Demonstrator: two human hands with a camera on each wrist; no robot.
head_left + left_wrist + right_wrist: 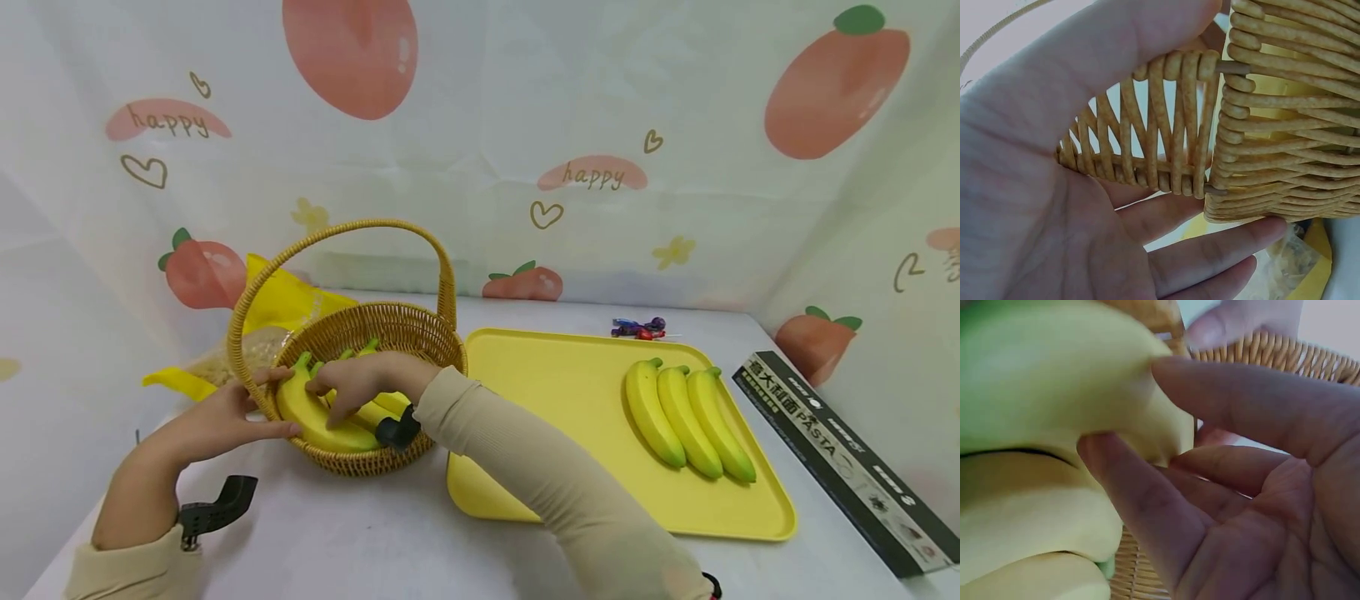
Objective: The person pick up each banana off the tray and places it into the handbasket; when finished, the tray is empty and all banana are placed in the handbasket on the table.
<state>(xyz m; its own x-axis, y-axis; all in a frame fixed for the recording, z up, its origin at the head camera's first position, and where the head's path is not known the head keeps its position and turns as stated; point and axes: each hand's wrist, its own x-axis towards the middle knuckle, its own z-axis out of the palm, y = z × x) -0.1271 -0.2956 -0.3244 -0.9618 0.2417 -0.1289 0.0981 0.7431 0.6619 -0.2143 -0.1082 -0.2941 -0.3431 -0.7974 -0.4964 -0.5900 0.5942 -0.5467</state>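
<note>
1. Your right hand reaches across into the wicker basket and lies on a bunch of yellow bananas. The right wrist view shows the thumb and a finger closing on the bunch, pinching it from two sides.
2. That bunch lies inside the basket, against its near-left wall, green stem tips pointing up and back.
3. Your left hand is at the basket's left side. In the left wrist view the thumb lies over the woven rim and the fingers pass below the wall, so the hand clasps the basket's edge; in the head view the fingertips also reach the bananas.
4. The basket stands on the white table, its hooped handle upright, just left of a yellow tray and touching or nearly touching it; you cannot tell which.
5. A second bunch of three bananas lies on the tray's right half, stems pointing away from you.
6. Behind the basket sits a yellow bag with pale contents.
7. A dark pasta box lies right of the tray, and small wrapped candies lie beyond the tray's far edge.
</note>
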